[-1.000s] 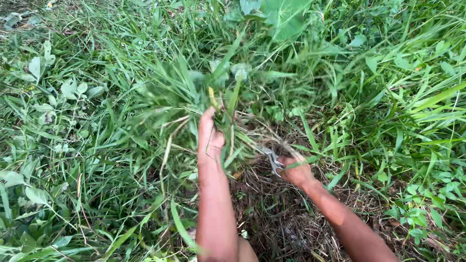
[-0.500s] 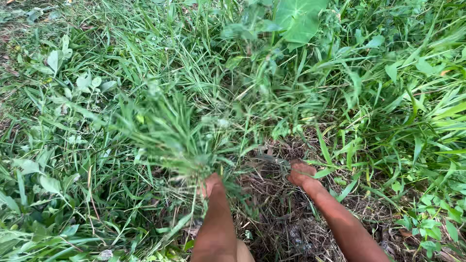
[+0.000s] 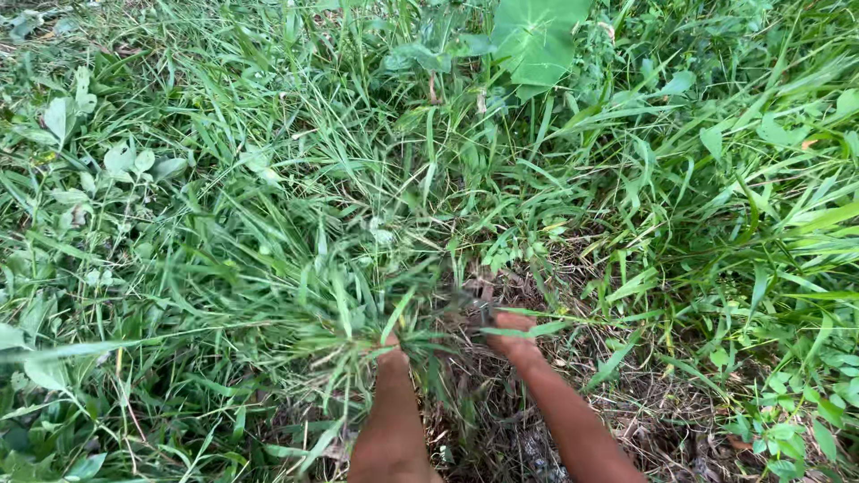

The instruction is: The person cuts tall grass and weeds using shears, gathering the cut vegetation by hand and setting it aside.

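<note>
The grass tuft (image 3: pixel 304 304) sits left of centre, low in the view, its base gathered at the left hand (image 3: pixel 391 353) and its blades fanning up and to the left, long axis running from lower right to upper left. The blades are motion-blurred and cover most of that hand, so only the wrist and part of the knuckles show; it appears closed around the tuft's base. The right hand (image 3: pixel 512 333) lies just beside, on the right, fingers curled at a dark tool (image 3: pixel 483 302) that is too small and too buried in stems to identify; whether it grips it cannot be told. Both forearms are cut off by the bottom edge. Beneath the hands lies a patch of dry brown stalks (image 3: pixel 537 420). All around is dense green growth outdoors, with one broad leaf (image 3: pixel 537 40) at the top.
</note>
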